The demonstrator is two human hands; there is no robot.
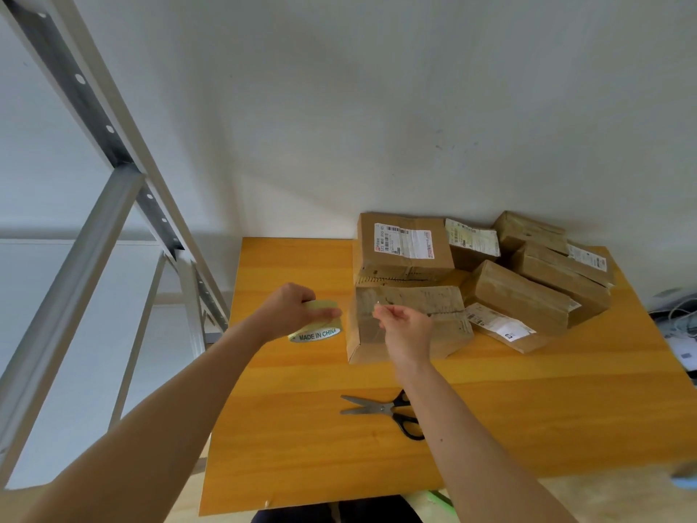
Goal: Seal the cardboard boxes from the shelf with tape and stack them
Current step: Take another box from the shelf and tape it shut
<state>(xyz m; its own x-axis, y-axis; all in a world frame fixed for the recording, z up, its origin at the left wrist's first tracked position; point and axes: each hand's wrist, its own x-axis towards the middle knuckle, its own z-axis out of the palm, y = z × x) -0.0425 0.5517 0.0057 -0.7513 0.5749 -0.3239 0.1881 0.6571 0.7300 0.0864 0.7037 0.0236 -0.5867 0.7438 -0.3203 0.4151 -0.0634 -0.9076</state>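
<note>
Glossy yellowish tape roll [318, 331], gripped by the left hand's [290, 309] curled fingers, sits at 9 o'clock of a creased brown cardboard box [433, 305] on the smooth orange wooden table [301, 428]. The right hand [405, 330] pinches the clear tape end [377, 305] above that box. Steel scissors [381, 409] lie at 6 o'clock.

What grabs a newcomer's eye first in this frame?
The hands at mid-table: the left hand grips a yellowish tape roll while the right hand pinches what looks like its clear tape end, by the nearest cardboard box. Behind it, a loose pile of boxes with shipping labels fills the orange table's far right. Black-handled scissors lie open nearer the person.
</note>
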